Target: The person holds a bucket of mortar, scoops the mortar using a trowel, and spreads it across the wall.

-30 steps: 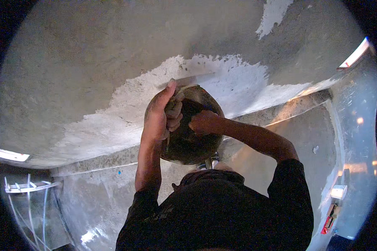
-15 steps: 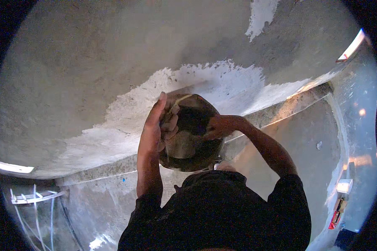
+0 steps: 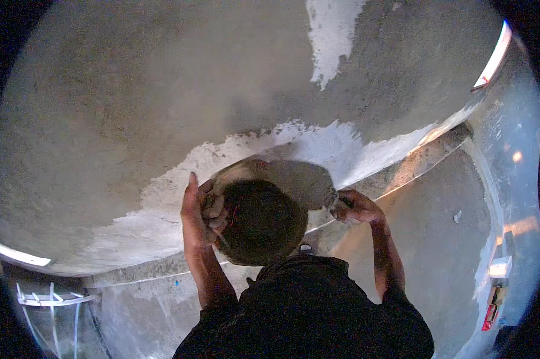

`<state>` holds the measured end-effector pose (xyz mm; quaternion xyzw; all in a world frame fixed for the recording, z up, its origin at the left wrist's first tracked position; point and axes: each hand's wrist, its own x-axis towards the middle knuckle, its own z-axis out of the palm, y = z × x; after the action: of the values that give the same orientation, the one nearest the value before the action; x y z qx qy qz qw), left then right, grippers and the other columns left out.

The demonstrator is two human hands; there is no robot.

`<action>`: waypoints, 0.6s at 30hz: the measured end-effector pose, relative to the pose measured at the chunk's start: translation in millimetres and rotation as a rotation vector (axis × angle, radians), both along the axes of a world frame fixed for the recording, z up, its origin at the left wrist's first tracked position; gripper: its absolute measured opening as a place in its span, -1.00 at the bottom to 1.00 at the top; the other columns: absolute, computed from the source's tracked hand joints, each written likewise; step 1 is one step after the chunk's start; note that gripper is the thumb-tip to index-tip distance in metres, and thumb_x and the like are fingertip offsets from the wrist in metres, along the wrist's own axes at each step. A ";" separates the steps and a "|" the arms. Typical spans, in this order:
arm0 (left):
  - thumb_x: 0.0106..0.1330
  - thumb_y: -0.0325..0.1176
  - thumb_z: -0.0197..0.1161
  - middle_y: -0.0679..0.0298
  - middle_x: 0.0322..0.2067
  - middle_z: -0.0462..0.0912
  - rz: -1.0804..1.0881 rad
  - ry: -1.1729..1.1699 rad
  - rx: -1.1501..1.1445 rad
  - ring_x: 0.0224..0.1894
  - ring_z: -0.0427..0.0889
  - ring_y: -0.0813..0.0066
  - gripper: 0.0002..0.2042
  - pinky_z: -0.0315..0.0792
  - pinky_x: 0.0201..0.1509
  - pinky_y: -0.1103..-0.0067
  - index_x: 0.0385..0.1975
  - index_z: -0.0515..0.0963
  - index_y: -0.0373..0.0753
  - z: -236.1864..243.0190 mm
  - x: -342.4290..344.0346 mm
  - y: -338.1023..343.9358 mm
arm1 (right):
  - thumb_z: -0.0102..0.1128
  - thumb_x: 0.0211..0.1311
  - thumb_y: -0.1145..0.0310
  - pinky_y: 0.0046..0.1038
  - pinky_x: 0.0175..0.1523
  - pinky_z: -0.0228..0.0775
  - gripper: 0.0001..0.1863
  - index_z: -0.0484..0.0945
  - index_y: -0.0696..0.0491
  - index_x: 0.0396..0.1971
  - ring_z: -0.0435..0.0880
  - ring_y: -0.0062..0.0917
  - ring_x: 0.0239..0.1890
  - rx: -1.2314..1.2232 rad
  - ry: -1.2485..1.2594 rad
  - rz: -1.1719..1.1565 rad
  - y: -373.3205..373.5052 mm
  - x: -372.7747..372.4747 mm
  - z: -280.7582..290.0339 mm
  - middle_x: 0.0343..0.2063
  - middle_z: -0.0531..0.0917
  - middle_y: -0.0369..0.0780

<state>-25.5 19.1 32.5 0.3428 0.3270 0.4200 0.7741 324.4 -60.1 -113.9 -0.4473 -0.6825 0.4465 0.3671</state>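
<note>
Holds left hand [image 3: 202, 212] thumb-up, fingers [image 3: 215, 216] curled toward right hand [image 3: 358, 207], left forearm [image 3: 209, 272] below; grips with right hand, wrist [image 3: 378, 219] bent, right forearm [image 3: 390, 257] beneath it.

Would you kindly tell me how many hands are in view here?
2: the left hand holds the bowl at its left side, and the right hand grips the trowel, right of the bowl. No others show.

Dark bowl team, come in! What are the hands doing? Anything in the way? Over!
Left hand gripping dark bowl by its side. Right hand holding trowel, overlapping bowl in view, contact unclear. No obstruction seen.
</note>
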 end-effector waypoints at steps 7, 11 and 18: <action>0.25 0.22 -0.19 0.55 -0.84 0.07 0.164 0.144 0.003 -0.89 -0.04 0.75 -0.38 -0.15 -0.85 0.74 -0.19 0.41 -0.34 -4.7 18.7 -16.7 | 0.00 0.22 0.48 -0.55 -0.39 0.38 -0.59 0.20 0.12 0.07 0.45 -0.61 -0.51 -0.028 0.658 -0.297 4.5 -14.2 -10.6 -0.47 0.49 -0.30; 0.26 0.21 -0.19 0.54 -0.84 0.10 0.265 0.216 -0.093 -0.89 -0.02 0.74 -0.41 -0.16 -0.86 0.73 -0.25 0.42 -0.30 -4.8 19.0 -18.6 | 0.02 0.22 0.30 -0.60 -0.68 0.19 -0.69 0.29 0.09 -0.09 0.30 -0.71 -0.73 -0.058 0.649 -0.584 32.0 -19.9 -13.7 -0.66 0.39 -0.36; 0.27 0.19 -0.21 0.51 -0.84 0.14 0.179 0.132 -0.049 -0.90 0.00 0.72 -0.46 -0.15 -0.85 0.71 -0.39 0.41 -0.25 -8.6 -7.2 -15.8 | -0.04 0.25 0.18 -0.61 -0.61 0.25 -0.64 0.30 0.14 -0.10 0.32 -0.75 -0.67 0.293 0.674 -0.517 61.7 -47.9 -22.1 -0.68 0.35 -0.39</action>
<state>-32.7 3.3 23.9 0.3200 0.4167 0.4557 0.7186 276.5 1.6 -136.0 -0.3757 -0.4467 0.3595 0.7281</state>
